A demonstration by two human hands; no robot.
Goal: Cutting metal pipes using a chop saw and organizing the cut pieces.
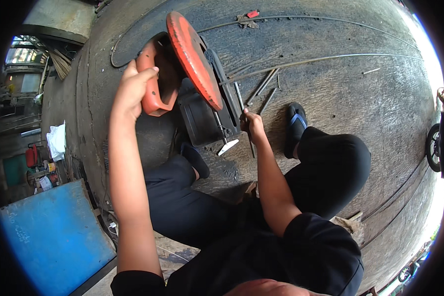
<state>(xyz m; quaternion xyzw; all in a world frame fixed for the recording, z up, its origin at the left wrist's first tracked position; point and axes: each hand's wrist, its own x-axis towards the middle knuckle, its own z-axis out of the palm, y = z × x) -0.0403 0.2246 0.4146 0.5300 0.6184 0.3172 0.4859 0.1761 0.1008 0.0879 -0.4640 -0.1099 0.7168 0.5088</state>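
A chop saw with an orange blade guard [192, 54] and a black base [202, 118] stands on the concrete floor in front of me. My left hand [133, 89] grips its orange handle [153, 84], which is raised. My right hand [254, 126] holds a thin metal rod [242, 111] that runs into the saw's vise beside the blade. I am sitting low, with dark trousers and dark sandals [296, 126] on both feet.
Several short cut rods [264, 86] lie right of the saw, and long thin rods [330, 59] stretch across the floor beyond. A blue panel [54, 232] lies at lower left, with clutter and a red canister [31, 157] behind. A motorbike wheel [434, 148] shows at far right.
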